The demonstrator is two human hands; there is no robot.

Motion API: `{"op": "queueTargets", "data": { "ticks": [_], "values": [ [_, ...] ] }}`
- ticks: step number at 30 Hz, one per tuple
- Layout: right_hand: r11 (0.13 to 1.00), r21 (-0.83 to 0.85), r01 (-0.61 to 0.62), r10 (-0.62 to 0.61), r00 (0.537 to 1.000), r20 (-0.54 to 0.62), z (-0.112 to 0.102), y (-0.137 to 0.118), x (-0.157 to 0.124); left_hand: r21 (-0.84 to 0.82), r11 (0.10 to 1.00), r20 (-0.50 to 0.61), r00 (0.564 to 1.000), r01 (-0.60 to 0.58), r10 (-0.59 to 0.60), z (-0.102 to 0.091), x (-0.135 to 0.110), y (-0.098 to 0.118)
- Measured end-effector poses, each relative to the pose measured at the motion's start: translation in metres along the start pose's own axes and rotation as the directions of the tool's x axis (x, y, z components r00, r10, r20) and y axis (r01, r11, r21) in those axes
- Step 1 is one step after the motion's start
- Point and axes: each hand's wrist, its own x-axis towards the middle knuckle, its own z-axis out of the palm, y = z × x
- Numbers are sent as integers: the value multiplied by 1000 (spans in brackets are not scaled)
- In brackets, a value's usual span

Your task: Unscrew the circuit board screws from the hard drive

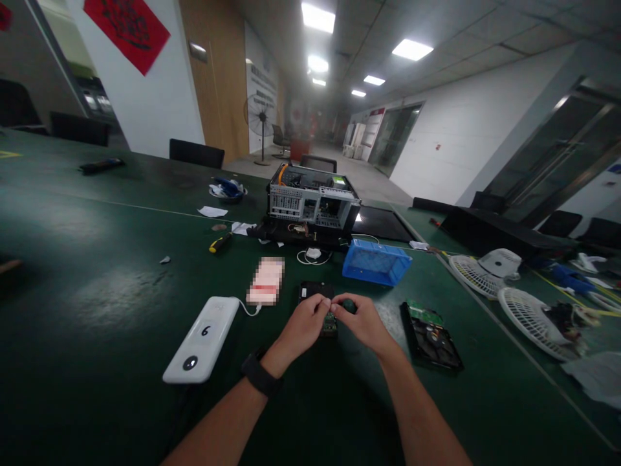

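A hard drive point(317, 288), black with part of a green circuit board showing, lies flat on the green table, partly hidden under my hands. My left hand point(306, 318), with a dark band at its wrist, is closed in a pinch above the drive. Opposite it, my right hand point(363, 320) is closed too, its fingertips meeting the left ones. A dark rounded end point(348, 305) shows at the right hand's fingers; its kind is unclear. What sits between the fingertips is too small to tell. Another hard drive point(431, 336) lies to the right, circuit board showing.
An opened computer case point(313, 197) stands at the back, with a blue plastic bin point(376, 262) in front of its right side. On the left lie a white power bank point(204, 340), a cabled phone point(266, 280) and a yellow-black screwdriver point(220, 243). White fan grilles point(528, 320) lie right.
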Motion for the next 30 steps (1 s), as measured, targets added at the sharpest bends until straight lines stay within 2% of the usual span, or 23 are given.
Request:
{"op": "queueTargets", "data": {
  "ticks": [8, 12, 15, 18, 21, 25, 30],
  "values": [
    [999, -20, -29, 30, 999, 33, -4, -2, 0, -19, 1000, 22, 1000, 13, -13, 1, -1, 2],
    [993, -111, -34, 38, 999, 33, -14, 2, 0, 14, 1000, 5, 1000, 6, -6, -6, -1, 6],
    [971, -233, -52, 68, 996, 61, -18, 12, 0, 140, 990, -45, 999, 4, 2, -14, 1, 4],
    [948, -314, -53, 102, 985, 141, -18, 19, -1, 358, 934, -74, 997, 20, 7, -22, 2, -2],
    [934, -356, -43, 122, 972, 202, -14, 21, -3, 513, 857, 29, 999, -55, 47, -25, -1, -8],
    [925, -378, -34, 137, 959, 249, -11, 17, -4, 564, 788, 234, 963, -248, 136, -25, -7, -11],
    [923, -385, -23, 140, 950, 279, -10, 17, -4, 619, 720, 283, 944, -313, 167, -26, -10, -12]
  ]
}}
